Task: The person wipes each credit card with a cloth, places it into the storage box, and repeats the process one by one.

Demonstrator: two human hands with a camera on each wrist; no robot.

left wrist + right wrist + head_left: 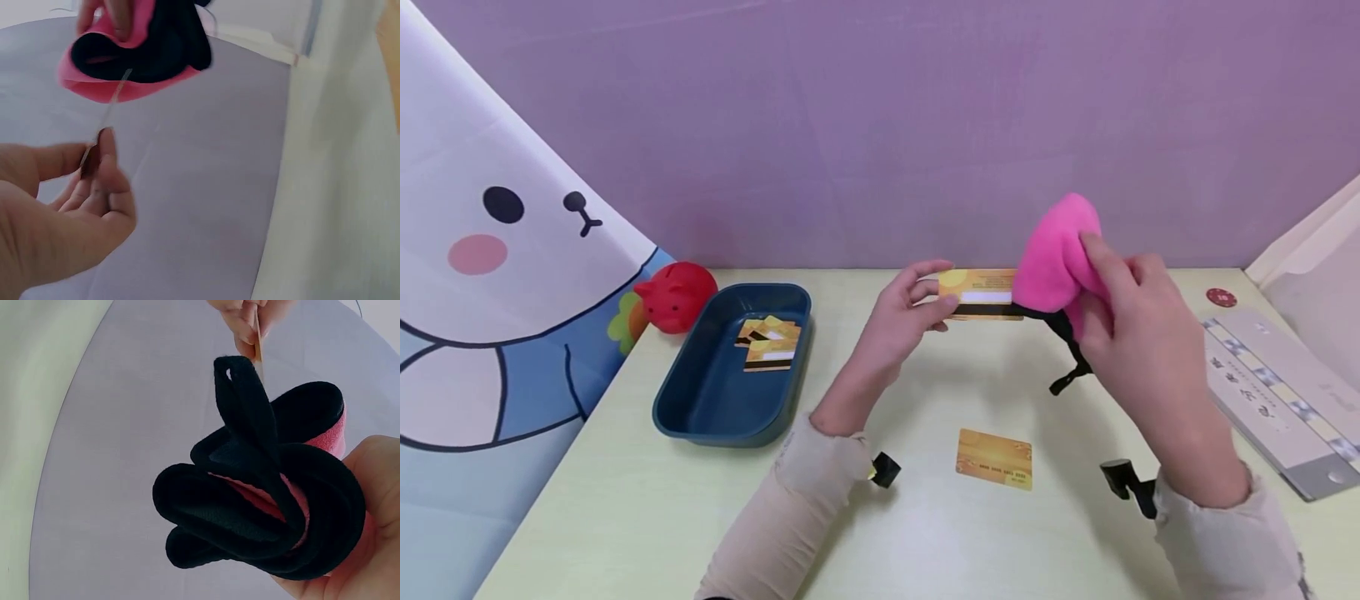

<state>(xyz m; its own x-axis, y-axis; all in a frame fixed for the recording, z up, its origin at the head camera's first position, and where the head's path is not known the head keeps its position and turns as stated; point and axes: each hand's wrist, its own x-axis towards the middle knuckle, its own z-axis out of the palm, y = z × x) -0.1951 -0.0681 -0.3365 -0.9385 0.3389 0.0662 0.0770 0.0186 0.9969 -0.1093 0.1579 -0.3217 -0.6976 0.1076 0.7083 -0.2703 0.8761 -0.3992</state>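
Up off the table, my left hand (pixel 887 321) pinches a gold bank card (pixel 981 298) by its left end, the side with the dark stripe and white strip showing. My right hand (pixel 1150 358) grips a bunched pink cloth (pixel 1051 258) with black edging and a small black loop. In the head view the cloth overlaps the card's right end. The left wrist view has the card (pixel 114 103) edge-on, its far end at the fold of the cloth (pixel 178 50). Below the hands, another gold card (pixel 994 460) lies flat on the table.
A dark blue tray (pixel 703 425) at the left holds several gold cards (pixel 771 354) near its far right side. Beside it stands a red piggy bank (pixel 681 296). At the right lie a red chip (pixel 1222 297) and a flat grey-and-white box (pixel 1262 392). A purple backdrop (pixel 880 133) rises behind.
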